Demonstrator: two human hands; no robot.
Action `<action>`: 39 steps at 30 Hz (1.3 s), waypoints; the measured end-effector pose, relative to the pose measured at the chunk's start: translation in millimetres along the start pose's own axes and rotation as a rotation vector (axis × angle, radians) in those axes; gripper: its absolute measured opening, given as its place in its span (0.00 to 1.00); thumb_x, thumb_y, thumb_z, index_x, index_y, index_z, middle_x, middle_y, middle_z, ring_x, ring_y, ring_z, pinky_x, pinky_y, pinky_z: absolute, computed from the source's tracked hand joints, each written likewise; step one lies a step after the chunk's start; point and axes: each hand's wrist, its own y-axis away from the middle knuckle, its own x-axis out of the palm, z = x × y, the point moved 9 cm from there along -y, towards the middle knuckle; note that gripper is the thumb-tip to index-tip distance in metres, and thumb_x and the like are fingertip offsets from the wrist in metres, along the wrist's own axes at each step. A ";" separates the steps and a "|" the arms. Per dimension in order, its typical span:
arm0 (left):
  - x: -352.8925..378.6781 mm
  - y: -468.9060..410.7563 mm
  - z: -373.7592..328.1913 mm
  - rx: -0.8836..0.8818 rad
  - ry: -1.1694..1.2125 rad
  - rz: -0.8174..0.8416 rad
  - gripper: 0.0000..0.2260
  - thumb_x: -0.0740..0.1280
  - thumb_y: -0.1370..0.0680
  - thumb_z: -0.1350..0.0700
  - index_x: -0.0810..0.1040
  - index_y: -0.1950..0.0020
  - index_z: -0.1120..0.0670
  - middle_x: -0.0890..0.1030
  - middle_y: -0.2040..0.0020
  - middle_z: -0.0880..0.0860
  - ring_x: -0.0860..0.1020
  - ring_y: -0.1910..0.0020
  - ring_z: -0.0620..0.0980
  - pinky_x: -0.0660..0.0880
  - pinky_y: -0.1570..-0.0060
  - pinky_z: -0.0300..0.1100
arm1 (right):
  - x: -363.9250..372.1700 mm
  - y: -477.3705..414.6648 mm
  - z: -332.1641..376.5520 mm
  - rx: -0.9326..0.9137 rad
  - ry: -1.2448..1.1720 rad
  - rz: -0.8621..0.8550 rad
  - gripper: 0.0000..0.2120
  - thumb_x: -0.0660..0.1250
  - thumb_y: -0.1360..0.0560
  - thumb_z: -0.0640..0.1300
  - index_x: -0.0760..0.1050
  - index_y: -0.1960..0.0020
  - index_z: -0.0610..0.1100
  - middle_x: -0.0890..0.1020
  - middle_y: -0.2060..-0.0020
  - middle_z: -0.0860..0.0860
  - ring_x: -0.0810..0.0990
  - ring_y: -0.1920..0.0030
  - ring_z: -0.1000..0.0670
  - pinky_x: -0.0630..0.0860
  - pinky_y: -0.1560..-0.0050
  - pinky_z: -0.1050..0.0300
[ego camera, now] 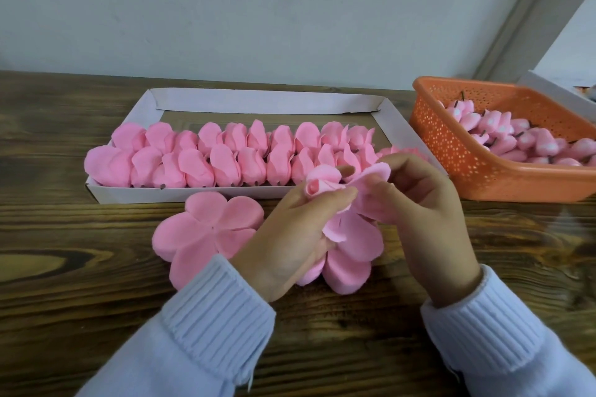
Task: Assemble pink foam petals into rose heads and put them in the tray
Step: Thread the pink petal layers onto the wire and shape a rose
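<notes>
My left hand (298, 229) grips a half-formed pink rose head (322, 182) with its bud at the centre, just in front of the white tray (193, 194). My right hand (425, 200) pinches one loose petal (374, 172) of that rose head between thumb and fingers. Beneath my hands lies a flat stack of flower-shaped pink foam petals (351, 255). A second such petal stack (206, 229) lies on the table to the left. Two rows of finished rose heads (225, 151) fill the front part of the tray.
An orange perforated basket (477, 167) of pink rose buds (516, 138) on short dark stems stands at the right. The tray's back strip (264, 116) holds no roses. A wall runs behind the wooden table (96, 300). A white box corner (561, 90) shows at far right.
</notes>
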 end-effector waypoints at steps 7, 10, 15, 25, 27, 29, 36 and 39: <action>-4.7 2.6 -1.6 0.049 -0.444 -0.035 0.16 0.64 0.25 0.54 0.76 0.43 0.64 0.83 0.50 0.58 0.80 0.44 0.53 0.72 0.36 0.53 | 1.6 2.8 21.5 -0.202 0.195 -0.025 0.02 0.70 0.29 0.40 0.77 0.59 0.46 0.81 0.64 0.55 0.79 0.63 0.52 0.77 0.64 0.52; -1.4 5.3 -4.0 0.073 -0.570 -0.015 0.15 0.63 0.27 0.50 0.79 0.43 0.52 0.84 0.48 0.52 0.80 0.43 0.49 0.71 0.35 0.54 | 3.6 5.2 30.1 -0.288 0.246 -0.030 0.05 0.70 0.29 0.39 0.77 0.59 0.48 0.80 0.63 0.60 0.79 0.61 0.56 0.76 0.61 0.59; 5.7 5.8 -5.5 0.089 -0.605 0.053 0.09 0.64 0.22 0.52 0.77 0.43 0.47 0.83 0.48 0.51 0.80 0.46 0.45 0.77 0.42 0.47 | 4.5 6.4 35.4 -0.337 0.259 0.000 0.04 0.71 0.30 0.37 0.79 0.59 0.46 0.82 0.63 0.57 0.80 0.61 0.55 0.76 0.61 0.61; 3.5 3.9 -3.2 0.111 -0.690 0.069 0.10 0.65 0.20 0.54 0.74 0.39 0.48 0.82 0.48 0.50 0.79 0.45 0.45 0.77 0.44 0.45 | -1.7 5.1 34.0 -0.339 0.279 -0.055 0.05 0.71 0.29 0.39 0.78 0.59 0.48 0.82 0.64 0.55 0.80 0.62 0.54 0.76 0.57 0.59; 4.7 3.1 -2.1 0.110 -0.701 0.078 0.11 0.65 0.21 0.54 0.73 0.38 0.49 0.81 0.48 0.52 0.80 0.47 0.46 0.78 0.46 0.51 | -0.4 6.3 34.8 -0.360 0.299 -0.048 0.04 0.71 0.29 0.39 0.78 0.59 0.47 0.82 0.64 0.55 0.80 0.61 0.53 0.76 0.57 0.56; 5.9 2.5 -3.1 0.126 -0.709 0.083 0.11 0.65 0.21 0.54 0.73 0.39 0.50 0.81 0.55 0.50 0.80 0.59 0.39 0.77 0.61 0.39 | 0.2 6.9 35.4 -0.375 0.305 -0.038 0.04 0.72 0.29 0.39 0.78 0.59 0.46 0.81 0.64 0.56 0.80 0.61 0.53 0.76 0.58 0.56; -6.0 -1.8 -2.1 0.131 -0.721 -0.005 0.17 0.67 0.25 0.50 0.73 0.36 0.48 0.80 0.57 0.41 0.80 0.55 0.38 0.75 0.57 0.32 | 9.3 10.5 43.4 -0.436 0.304 0.044 0.05 0.72 0.30 0.44 0.78 0.57 0.53 0.82 0.62 0.61 0.80 0.61 0.58 0.72 0.58 0.68; 2.4 -0.9 -6.1 0.182 -0.728 0.047 0.08 0.65 0.26 0.54 0.76 0.51 0.40 0.80 0.60 0.39 0.79 0.56 0.39 0.75 0.58 0.33 | 10.0 10.4 41.9 -0.424 0.298 0.060 0.08 0.75 0.31 0.40 0.79 0.57 0.51 0.83 0.62 0.57 0.82 0.60 0.55 0.75 0.57 0.64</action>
